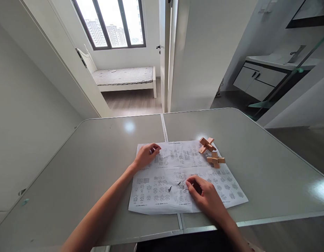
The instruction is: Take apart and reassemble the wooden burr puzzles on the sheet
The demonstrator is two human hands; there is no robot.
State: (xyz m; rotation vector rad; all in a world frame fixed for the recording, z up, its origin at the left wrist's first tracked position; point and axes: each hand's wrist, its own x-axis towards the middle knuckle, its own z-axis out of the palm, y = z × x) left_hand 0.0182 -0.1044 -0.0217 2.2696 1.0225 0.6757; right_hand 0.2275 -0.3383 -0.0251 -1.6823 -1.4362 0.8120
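A white printed instruction sheet [175, 164] with many small diagrams lies flat on the grey table [99, 157]. My left hand [146, 155] rests on the sheet's upper left corner with its fingers curled loosely and pressed on the paper. My right hand [204, 196] lies on the lower middle of the sheet, fingers bent, the fingertip touching a diagram. Two wooden interlocking puzzles stand at the sheet's upper right: one [206, 144] farther back, the other [216, 160] nearer. Neither hand touches them.
The table is made of two panels with a seam [164, 127] down the middle. Beyond it stand a white wall and open doorway, a bed [125, 77] under a window, and a bathroom vanity [259, 82] at right.
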